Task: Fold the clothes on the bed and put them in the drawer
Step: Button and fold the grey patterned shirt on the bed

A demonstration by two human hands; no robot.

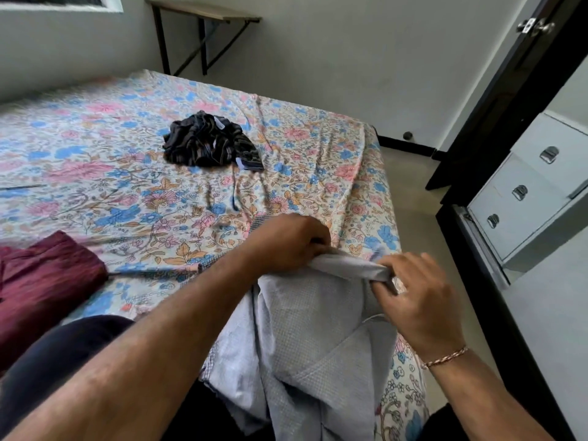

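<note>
A light grey garment [305, 338] hangs over the near right corner of the bed [133, 160], which wears a floral sheet. My left hand [286, 243] grips the garment's upper edge on the left. My right hand [416, 294] pinches the same edge on the right, so the cloth is stretched between them. A crumpled dark striped garment [210, 144] lies in the middle of the bed. A folded maroon garment [41, 281] rests at the near left edge. The white drawer unit [521, 198] stands to the right of the bed.
A dark door [496, 100] with a metal knob stands open beyond the drawer unit. A small wall-mounted table [203, 14] sits at the far wall. Bare floor [410, 186] runs between bed and drawers. My dark-clothed knee [63, 354] is at the lower left.
</note>
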